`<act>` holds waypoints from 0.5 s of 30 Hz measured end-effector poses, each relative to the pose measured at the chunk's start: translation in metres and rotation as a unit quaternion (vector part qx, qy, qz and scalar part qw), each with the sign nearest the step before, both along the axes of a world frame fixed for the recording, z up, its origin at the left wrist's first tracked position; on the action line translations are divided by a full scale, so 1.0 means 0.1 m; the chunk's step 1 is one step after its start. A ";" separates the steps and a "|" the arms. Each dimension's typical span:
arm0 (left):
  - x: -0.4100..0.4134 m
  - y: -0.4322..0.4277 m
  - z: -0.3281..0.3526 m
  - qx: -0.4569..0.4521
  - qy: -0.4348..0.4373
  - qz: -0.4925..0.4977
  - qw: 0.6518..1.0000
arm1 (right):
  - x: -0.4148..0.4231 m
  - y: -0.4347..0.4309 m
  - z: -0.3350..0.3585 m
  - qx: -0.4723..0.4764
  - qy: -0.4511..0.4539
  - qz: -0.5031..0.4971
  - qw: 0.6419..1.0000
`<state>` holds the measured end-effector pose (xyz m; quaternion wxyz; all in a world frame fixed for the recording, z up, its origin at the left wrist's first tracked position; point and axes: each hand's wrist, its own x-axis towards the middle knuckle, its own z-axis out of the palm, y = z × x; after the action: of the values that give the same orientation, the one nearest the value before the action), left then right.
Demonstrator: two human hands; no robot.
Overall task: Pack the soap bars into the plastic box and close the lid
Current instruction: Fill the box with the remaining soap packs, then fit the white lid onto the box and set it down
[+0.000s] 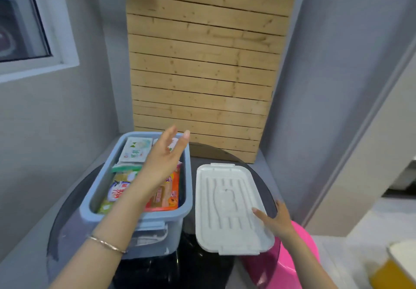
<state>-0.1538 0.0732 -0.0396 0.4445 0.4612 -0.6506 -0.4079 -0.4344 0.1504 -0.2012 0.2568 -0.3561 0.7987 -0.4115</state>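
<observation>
Soap bars, perhaps six, partly hidden beneath left hand.

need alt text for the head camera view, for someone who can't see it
A person's open left hand hovers over a blue-grey plastic box filled with wrapped soap bars, while the right hand touches the white ribbed plastic lid lying beside it on a round dark glass table.

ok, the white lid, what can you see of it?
The white lid looks like plastic: rectangular, rounded corners, ribs across its top, a latch tab at each short end. It lies flat on the dark round table, right of the open blue box, apart from it. The right hand touches its near right edge.
</observation>
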 end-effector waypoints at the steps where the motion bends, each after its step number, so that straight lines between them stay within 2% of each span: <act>1: -0.08 0.02 -0.05 0.005 0.006 -0.007 1.000 | -0.05 0.04 -0.09 -0.025 -0.049 -0.002 0.999; 3: -0.20 0.05 -0.14 0.015 0.009 -0.017 1.000 | -0.13 0.12 -0.22 -0.024 -0.161 0.019 0.987; 4: -0.24 0.06 -0.18 0.016 -0.002 -0.021 1.000 | -0.16 0.15 -0.27 -0.005 -0.188 0.027 0.982; 7: -0.34 0.09 -0.22 0.013 -0.044 -0.025 0.999 | -0.26 0.24 -0.26 0.026 -0.114 0.027 0.993; 10: -0.39 0.13 -0.21 0.006 -0.073 -0.025 0.997 | -0.35 0.29 -0.19 0.027 -0.042 -0.026 0.998; 15: -0.38 0.18 -0.18 0.012 -0.091 -0.025 0.995 | -0.41 0.41 0.26 -0.073 -0.129 -0.079 0.986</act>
<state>-0.1914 0.0916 -0.0580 0.3677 0.4853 -0.6947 -0.3829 -0.4755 0.1911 -0.1753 0.2979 -0.2538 0.7519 -0.5305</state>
